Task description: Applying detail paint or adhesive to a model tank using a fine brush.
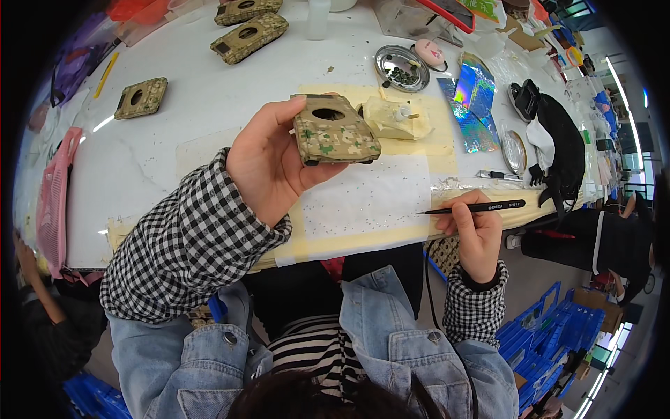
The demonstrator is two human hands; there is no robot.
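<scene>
My left hand grips a camouflage-painted toy tank hull by its edges, tilted up over the table. A round hole opens in its top face. To the right, my right hand pinches slim black tweezers, their fine tip pointing left and apart from the hull. Beneath both hands lies a white sheet dotted with tiny specks, edged with yellow tape. Just behind the hull sits a block wrapped in yellowish tape, with a small whitish piece on top.
More camouflage hulls stand at the left and far side. A metal dish holds small dark green parts. A pink round object, shiny holographic pouch, utility knife and black bag lie toward the right. Other people are at both sides.
</scene>
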